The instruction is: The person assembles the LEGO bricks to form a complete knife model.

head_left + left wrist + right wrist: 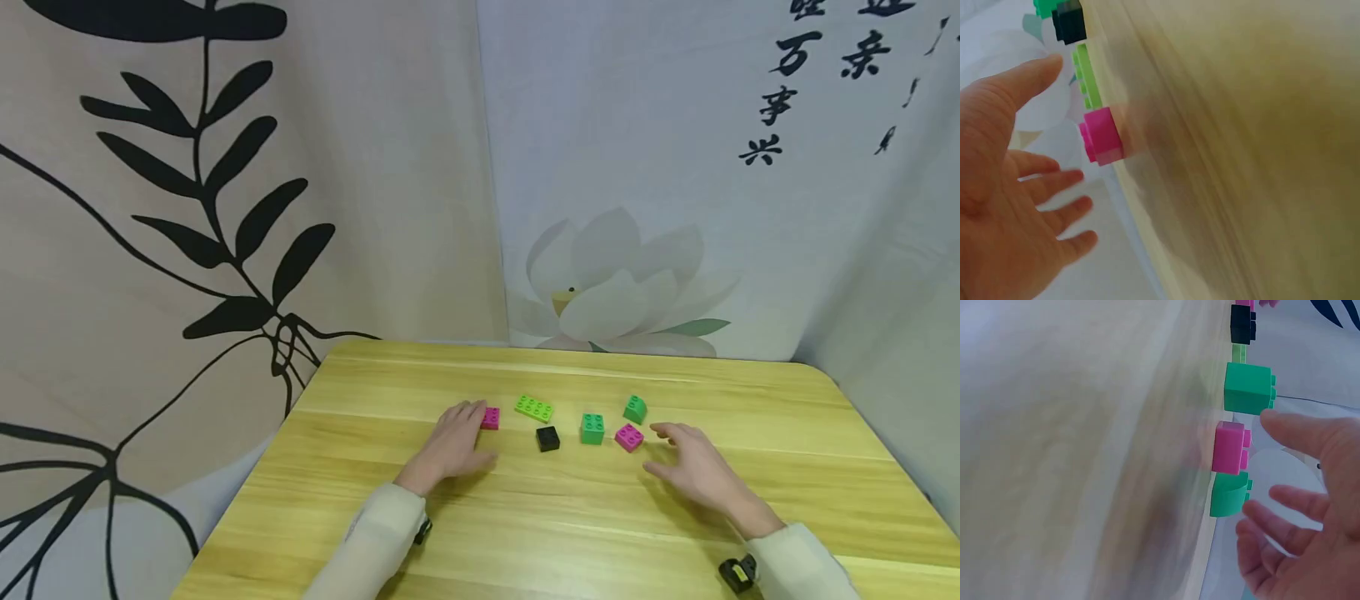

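Observation:
My left hand (pixel 452 443) hovers by a magenta toy brick (pixel 491 418) at the left end of a loose group, fingers extended and thumb apart. In the left wrist view that magenta brick (pixel 1103 136) stands beyond the fingertips, with nothing in the hand. My right hand (pixel 696 467) is spread just right of a second magenta brick (pixel 629 437), holding nothing. Behind that brick lies a green brick with a curved side (pixel 635 409). In the right wrist view the thumb overlaps the edge of a taller green brick (pixel 1247 389).
Between the hands, a flat lime-green brick (pixel 534 408) and a black brick (pixel 548 438) lie on the wooden table (pixel 570 533). A printed curtain (pixel 405 208) hangs behind the table's far edge. Dark wrist devices show at both sleeves.

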